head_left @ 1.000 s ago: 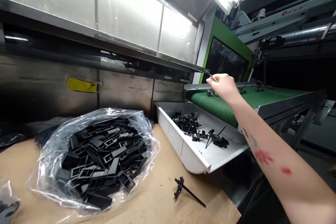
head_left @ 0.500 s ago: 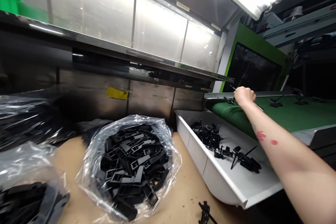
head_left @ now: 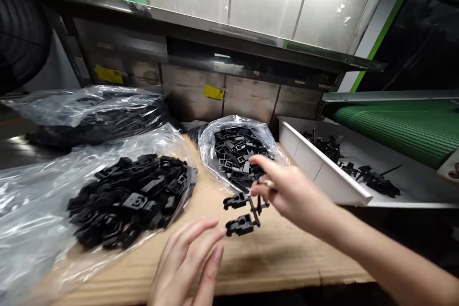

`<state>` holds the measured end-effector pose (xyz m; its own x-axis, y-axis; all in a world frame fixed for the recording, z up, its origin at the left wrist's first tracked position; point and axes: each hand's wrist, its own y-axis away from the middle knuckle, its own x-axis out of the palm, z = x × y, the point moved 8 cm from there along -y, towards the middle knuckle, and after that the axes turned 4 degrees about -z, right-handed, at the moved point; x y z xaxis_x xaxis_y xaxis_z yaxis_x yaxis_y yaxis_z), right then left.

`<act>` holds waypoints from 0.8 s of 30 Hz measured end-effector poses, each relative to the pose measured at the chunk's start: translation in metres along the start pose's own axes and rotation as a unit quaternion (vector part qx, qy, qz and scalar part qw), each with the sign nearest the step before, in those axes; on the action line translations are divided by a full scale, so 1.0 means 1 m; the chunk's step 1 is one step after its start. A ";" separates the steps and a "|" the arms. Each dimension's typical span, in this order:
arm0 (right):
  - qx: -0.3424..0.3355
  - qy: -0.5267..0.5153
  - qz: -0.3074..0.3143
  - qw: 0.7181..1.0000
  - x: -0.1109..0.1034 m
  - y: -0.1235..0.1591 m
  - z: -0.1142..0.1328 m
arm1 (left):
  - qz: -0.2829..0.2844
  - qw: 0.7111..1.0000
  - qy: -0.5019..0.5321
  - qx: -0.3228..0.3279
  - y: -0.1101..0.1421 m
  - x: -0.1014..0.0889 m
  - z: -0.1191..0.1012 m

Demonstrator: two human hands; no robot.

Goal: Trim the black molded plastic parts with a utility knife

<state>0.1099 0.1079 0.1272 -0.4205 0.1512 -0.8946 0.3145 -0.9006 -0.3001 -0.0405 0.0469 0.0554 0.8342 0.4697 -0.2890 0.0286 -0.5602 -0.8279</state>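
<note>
Holding a black part (head_left: 241,225) by its upper end in curled fingers, the right hand (head_left: 285,189) suspends it above the cardboard (head_left: 276,265). The left hand (head_left: 190,265), loosely open and empty, is just beside it. Outward: the near bag (head_left: 28,201), far bag (head_left: 208,153), white tray (head_left: 310,162) and green conveyor (head_left: 405,126).

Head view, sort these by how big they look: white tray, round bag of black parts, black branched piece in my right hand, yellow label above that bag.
1. White tray
2. Round bag
3. Black branched piece
4. Yellow label
</note>
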 end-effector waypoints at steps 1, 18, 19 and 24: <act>-0.004 0.005 0.016 1.000 0.018 0.002 0.001 | 0.034 0.999 -0.027 -0.003 -0.001 0.003 0.003; 0.147 -0.189 0.071 0.968 0.044 0.003 -0.039 | 0.280 0.922 -0.242 0.116 0.011 0.055 0.014; 0.174 -0.213 0.071 0.959 0.041 0.009 -0.050 | 0.280 0.921 -0.244 0.117 0.012 0.055 0.014; 0.262 -0.325 0.111 0.902 0.061 0.028 -0.091 | 0.285 0.925 -0.228 0.105 0.013 0.055 0.015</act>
<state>0.1700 0.1292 0.0342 -0.8608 -0.1732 -0.4785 0.0778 -0.9740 0.2127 -0.0028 0.0759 0.0218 0.3603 0.4055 -0.8401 -0.4910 -0.6833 -0.5404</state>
